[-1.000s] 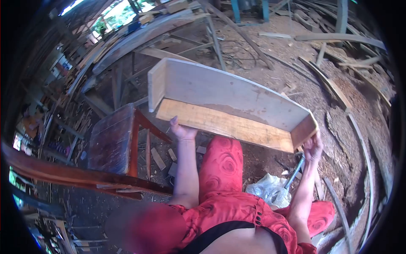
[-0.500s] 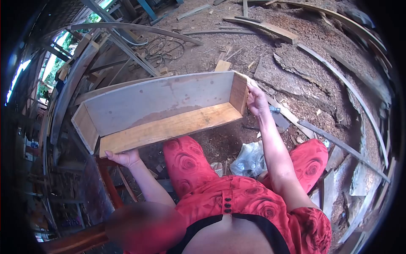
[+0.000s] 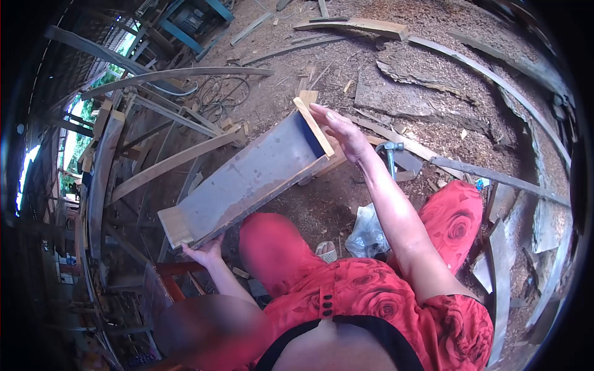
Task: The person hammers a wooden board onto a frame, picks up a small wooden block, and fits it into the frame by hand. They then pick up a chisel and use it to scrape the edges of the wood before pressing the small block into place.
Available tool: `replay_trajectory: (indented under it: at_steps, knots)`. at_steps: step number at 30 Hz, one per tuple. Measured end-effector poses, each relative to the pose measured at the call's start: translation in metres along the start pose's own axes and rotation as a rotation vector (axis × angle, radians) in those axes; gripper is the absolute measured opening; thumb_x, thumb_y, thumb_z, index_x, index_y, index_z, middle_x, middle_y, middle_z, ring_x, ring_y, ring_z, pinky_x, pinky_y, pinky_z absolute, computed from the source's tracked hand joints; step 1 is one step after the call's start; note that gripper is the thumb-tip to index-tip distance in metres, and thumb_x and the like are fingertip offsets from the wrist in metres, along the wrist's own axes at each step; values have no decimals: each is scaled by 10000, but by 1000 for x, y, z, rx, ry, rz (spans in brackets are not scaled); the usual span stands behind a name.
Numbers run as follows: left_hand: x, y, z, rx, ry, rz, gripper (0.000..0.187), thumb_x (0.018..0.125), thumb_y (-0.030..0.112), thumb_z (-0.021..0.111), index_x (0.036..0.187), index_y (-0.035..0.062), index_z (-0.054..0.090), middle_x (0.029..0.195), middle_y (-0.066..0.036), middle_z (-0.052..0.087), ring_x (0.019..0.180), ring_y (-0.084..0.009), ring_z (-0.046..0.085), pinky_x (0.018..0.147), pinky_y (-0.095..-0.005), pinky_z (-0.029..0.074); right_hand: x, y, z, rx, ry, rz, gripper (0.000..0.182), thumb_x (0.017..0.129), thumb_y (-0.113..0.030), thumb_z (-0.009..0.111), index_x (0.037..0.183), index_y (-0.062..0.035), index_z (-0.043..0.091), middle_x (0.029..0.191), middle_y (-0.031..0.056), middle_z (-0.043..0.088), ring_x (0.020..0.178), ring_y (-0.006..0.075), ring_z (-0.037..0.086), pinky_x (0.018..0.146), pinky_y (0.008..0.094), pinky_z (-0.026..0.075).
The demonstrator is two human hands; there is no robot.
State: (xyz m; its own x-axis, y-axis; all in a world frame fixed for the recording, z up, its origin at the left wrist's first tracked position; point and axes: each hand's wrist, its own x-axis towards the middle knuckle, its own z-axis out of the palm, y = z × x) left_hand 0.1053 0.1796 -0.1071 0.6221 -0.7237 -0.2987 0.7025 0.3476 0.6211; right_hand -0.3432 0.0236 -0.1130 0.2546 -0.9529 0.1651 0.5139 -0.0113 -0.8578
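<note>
A long open wooden box (image 3: 247, 170), like a drawer frame with a greyish inner board, slants over the ground in front of my knees. My left hand (image 3: 205, 251) grips its near left corner, thumb at the edge and fingers beneath. Beside the far right end board (image 3: 314, 127) is my right hand (image 3: 346, 136), its fingers stretched out and fingertips right at the board's top. A claw hammer (image 3: 391, 157) lies on the ground to the right of my right wrist.
Between my legs lies a clear plastic bag (image 3: 367, 235), near a sandal (image 3: 326, 251). Long planks (image 3: 495, 179) and bark slabs cover the ground at right. More timber (image 3: 167, 164) leans at left, with a coiled cable (image 3: 223, 93) and a blue metal frame (image 3: 179, 37) farther back.
The box has turned, its left end coming lower and nearer while its open side tips away. My right hand's fingers have straightened from their grip on the end board.
</note>
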Motion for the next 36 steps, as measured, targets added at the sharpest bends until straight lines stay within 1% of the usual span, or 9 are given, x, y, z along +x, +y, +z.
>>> replay_trajectory:
  at_steps: [3, 6, 14, 16, 18, 21, 23, 28, 36]
  knots:
    - [-5, -13, -1, -30, 146, -83, 890, 714, 658, 525, 1422, 186, 263, 1463, -178, 211, 1319, -424, 200, 952, -703, 213, 9, 4, -3, 46, -94, -100, 738, 848, -515, 517, 1386, -29, 376, 1400, 163, 403, 1308, 258, 356, 1089, 381, 226]
    - [-4, -22, -5, -44, 160, -138, 896, 712, 659, 527, 1423, 184, 261, 1462, -180, 202, 1315, -431, 201, 945, -707, 226, 5, -14, 6, 39, -137, -127, 650, 872, -433, 526, 1375, -39, 405, 1388, 130, 431, 1283, 219, 383, 1092, 316, 222]
    - [-6, -57, 0, -74, 130, -237, 938, 733, 728, 457, 1440, 158, 224, 1466, -190, 189, 1311, -447, 209, 969, -711, 228, 9, -63, 27, 65, -212, -198, 622, 871, -409, 555, 1358, -43, 434, 1367, 140, 443, 1244, 211, 426, 1059, 319, 284]
    - [-1, -71, -4, -154, 150, -328, 940, 736, 738, 431, 1444, 155, 224, 1469, -186, 199, 1315, -447, 216, 976, -711, 230, 14, -81, 34, -21, -214, -231, 695, 841, -452, 576, 1344, 3, 425, 1353, 144, 453, 1247, 217, 420, 1067, 335, 275]
    - [20, -93, -24, -174, 109, -353, 901, 760, 722, 407, 1434, 142, 262, 1455, -186, 244, 1308, -453, 234, 980, -707, 233, 12, -112, 48, -210, -233, -215, 566, 872, -377, 563, 1313, -32, 480, 1306, 118, 500, 1202, 209, 458, 1042, 323, 305]
    - [31, -129, -33, -128, -2, -299, 864, 785, 698, 380, 1437, 143, 270, 1460, -179, 250, 1326, -438, 211, 1002, -689, 225, 13, -154, 82, -463, -291, -297, 621, 769, -337, 685, 1288, -49, 500, 1317, 127, 482, 1237, 238, 423, 1048, 346, 310]
    - [2, -142, 1, -23, 40, -253, 717, 827, 619, 430, 1296, 78, 458, 1253, -192, 496, 1186, -373, 458, 915, -597, 408, 16, -167, 106, -790, -311, -436, 751, 596, -168, 769, 1289, -75, 495, 1366, 120, 445, 1283, 254, 385, 1100, 368, 248]
    - [23, -140, -3, 66, 14, -253, 678, 831, 606, 443, 1251, 74, 481, 1186, -177, 520, 1122, -347, 490, 872, -566, 431, 20, -169, 162, -876, -393, -455, 808, 552, -49, 746, 1310, -114, 472, 1430, 94, 367, 1317, 257, 336, 1118, 388, 242]
    - [19, -166, -63, 387, 0, -353, 607, 839, 579, 471, 1160, 66, 527, 1051, -148, 567, 993, -296, 555, 787, -503, 476, 49, -122, 201, -884, -670, -275, 771, 617, 19, 684, 1337, -138, 457, 1348, 34, 477, 1275, 200, 404, 1090, 360, 283]
